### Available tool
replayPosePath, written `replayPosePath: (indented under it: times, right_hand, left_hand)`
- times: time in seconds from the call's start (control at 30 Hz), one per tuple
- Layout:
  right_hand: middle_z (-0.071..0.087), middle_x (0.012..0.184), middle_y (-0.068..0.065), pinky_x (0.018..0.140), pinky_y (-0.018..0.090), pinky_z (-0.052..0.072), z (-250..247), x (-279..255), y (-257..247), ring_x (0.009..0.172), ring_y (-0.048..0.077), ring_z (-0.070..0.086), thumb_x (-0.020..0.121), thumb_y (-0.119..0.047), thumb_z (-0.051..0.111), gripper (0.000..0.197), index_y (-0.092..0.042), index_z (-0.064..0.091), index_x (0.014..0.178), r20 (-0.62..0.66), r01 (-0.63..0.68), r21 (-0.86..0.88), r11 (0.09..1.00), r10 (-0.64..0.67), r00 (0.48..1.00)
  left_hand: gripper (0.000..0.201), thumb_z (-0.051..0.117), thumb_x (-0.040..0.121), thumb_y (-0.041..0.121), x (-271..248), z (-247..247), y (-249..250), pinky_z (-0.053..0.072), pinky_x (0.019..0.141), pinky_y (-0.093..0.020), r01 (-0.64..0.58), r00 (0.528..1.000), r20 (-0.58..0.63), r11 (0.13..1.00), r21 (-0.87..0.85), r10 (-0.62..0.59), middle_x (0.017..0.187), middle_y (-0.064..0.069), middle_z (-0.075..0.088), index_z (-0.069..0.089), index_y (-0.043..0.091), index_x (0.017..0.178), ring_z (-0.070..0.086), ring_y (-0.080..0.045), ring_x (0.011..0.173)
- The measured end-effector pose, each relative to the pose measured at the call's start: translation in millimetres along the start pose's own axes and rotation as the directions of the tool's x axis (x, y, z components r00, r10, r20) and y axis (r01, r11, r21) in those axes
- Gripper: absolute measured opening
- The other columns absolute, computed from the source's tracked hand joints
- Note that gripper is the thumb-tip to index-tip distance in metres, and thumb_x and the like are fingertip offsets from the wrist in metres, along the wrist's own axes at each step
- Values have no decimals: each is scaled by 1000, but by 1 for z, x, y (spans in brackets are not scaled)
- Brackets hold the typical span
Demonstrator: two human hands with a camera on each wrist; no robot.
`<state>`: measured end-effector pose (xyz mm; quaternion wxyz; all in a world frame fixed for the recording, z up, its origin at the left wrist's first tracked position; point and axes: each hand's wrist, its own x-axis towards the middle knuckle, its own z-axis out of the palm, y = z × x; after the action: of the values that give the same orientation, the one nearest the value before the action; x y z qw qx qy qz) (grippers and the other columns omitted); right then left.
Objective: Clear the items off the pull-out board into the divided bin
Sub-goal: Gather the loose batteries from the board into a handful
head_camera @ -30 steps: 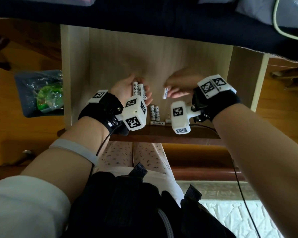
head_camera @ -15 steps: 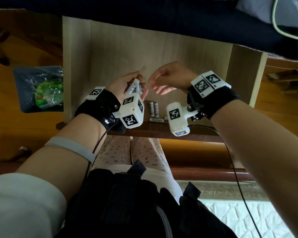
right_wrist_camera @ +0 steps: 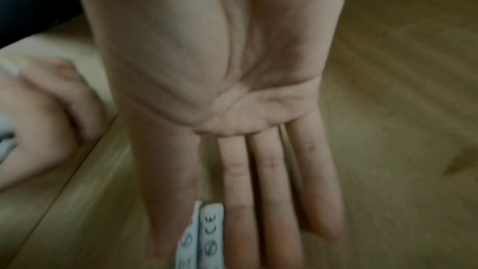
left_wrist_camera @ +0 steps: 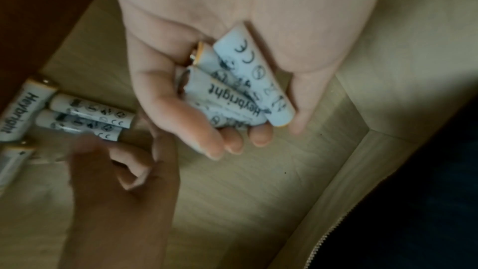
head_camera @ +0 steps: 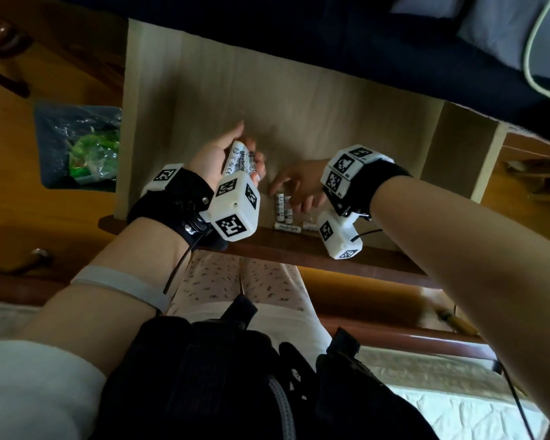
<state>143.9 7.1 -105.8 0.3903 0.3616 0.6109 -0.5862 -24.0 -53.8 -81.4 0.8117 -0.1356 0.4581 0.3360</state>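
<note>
Roughly midway is how the clearing looks. The left hand [head_camera: 226, 160] is held palm-up over the pull-out board [head_camera: 299, 100], its fingers curled loosely around a small bundle of white batteries [left_wrist_camera: 240, 89], at least three of them by the left wrist view. Just right of it, the right hand [head_camera: 299, 185] reaches down with fingers stretched out straight and holding nothing, the fingertips [right_wrist_camera: 269, 222] at a pair of batteries lying side by side [head_camera: 282, 207]; actual contact cannot be made out. Two more batteries [head_camera: 288, 228] lie crosswise along the near edge of the board, so about four are left to gather. No divided bin can be identified in any view; a blue container with green contents [head_camera: 77, 147] sits on the floor to the left, but its inside is unclear. Nothing appears deposited yet.
</note>
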Motion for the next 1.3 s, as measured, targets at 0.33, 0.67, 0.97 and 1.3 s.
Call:
replayPosePath:
  times: [0.33,0.67,0.97,1.3]
  right_hand:
    - [67,50,2,39,18,51,3,22,2,40,8,65,88,-11,62,12,-7,62,99,53,16,88,996,-20,998]
    - [69,73,11,61,24,59,-2,14,14,54,9,67,79,-16,72,6,-16,67,82,-76,54,229,972,-38,996]
    - [70,78,16,67,29,61,-5,14,14,63,18,70,78,-19,73,38,-3,64,111,-160,32,206,978,1,987]
    - [73,81,8,65,24,60,-40,-73,-45,65,13,73,84,-13,64,18,-14,67,102,-299,330,341,880,-231,926]
  left_hand:
    - [41,42,92,46,0,-3,4,47,45,-17,-29,999,-31,997,-73,26,62,1,52,45,16,63,55,-12,51]
    - [38,46,91,43,2,-1,4,50,52,-21,-63,993,-104,997,-47,57,70,-1,52,48,14,66,55,-15,60]
    - [40,45,92,43,3,-1,1,52,55,-22,-81,991,-111,995,-58,74,71,-3,55,51,13,67,56,-17,66]
    - [37,37,96,38,-8,20,0,48,70,-28,-85,995,-54,996,33,87,84,-6,58,57,11,79,56,-20,76]
